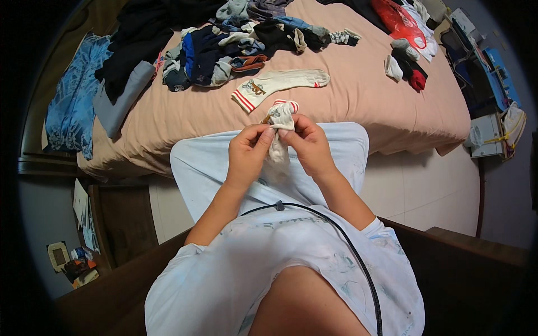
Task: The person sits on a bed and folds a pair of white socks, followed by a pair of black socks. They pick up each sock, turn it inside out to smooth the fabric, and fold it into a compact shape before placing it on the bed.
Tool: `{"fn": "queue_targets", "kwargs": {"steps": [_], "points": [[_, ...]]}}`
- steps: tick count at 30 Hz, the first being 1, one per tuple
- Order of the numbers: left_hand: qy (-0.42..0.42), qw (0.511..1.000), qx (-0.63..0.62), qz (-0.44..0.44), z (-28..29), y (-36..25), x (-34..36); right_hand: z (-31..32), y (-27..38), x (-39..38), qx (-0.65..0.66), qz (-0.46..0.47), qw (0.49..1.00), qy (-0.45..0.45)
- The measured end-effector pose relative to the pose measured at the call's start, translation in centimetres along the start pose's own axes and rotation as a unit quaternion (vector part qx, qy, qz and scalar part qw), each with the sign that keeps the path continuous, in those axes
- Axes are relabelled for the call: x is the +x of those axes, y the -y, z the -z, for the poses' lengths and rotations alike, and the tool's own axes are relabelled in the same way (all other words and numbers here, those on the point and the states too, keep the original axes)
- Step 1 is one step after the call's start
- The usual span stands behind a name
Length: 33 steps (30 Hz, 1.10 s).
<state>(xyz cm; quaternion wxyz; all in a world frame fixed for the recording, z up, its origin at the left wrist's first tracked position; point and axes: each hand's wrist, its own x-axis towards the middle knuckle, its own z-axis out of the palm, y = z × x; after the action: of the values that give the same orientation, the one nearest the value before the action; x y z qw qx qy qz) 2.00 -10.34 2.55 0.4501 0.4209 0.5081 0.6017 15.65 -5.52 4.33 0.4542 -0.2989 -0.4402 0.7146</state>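
Between my two hands hangs a white sock (281, 117) with red stripes at its cuff and a brown and grey motif. My left hand (249, 150) pinches its left side, thumb against the fabric. On the other side, my right hand (308, 143) grips it the same way, with fingertips nearly meeting. The lower part of the sock dangles bunched over my lap. A similar white sock (286, 83) with a red-striped cuff and red toe mark lies flat on the bed just beyond my hands.
A peach-coloured bedspread (358, 95) covers the bed. Several dark and grey socks and clothes (207, 59) are heaped at the far left. Blue lace fabric (75, 95) hangs at the left edge. Smaller socks (404, 64) and a red plastic bag (399, 22) lie at the right.
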Motion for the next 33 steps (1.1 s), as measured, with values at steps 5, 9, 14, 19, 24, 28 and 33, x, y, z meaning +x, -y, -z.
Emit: {"fn": "queue_targets", "kwargs": {"steps": [5,9,14,19,24,28,33], "points": [[0.017,0.971,-0.230,0.064,-0.5,-0.5,0.2,1.1,-0.7,0.5,0.139,-0.095,0.985,0.025],[-0.029,0.986,-0.158,0.052,-0.6,-0.4,0.1,-1.1,0.5,0.0,0.205,-0.083,0.974,-0.041],[-0.030,0.936,0.226,-0.267,0.1,-1.5,0.0,0.7,-0.3,-0.2,0.096,-0.031,0.995,0.025],[-0.019,0.885,0.314,-0.344,-0.1,-2.6,0.0,1.0,0.1,-0.4,0.106,-0.049,0.992,0.053],[-0.005,0.877,0.315,-0.364,0.7,-2.2,0.4,1.7,0.7,-0.5,0.171,-0.099,0.977,0.083],[-0.062,0.975,0.089,-0.193,-0.4,-0.7,-0.3,1.4,-0.1,-0.8,0.063,-0.072,0.991,0.096],[-0.047,0.975,0.112,-0.188,-0.4,0.7,-0.3,0.3,-0.9,-1.0,-0.038,0.018,0.997,0.058]]}}
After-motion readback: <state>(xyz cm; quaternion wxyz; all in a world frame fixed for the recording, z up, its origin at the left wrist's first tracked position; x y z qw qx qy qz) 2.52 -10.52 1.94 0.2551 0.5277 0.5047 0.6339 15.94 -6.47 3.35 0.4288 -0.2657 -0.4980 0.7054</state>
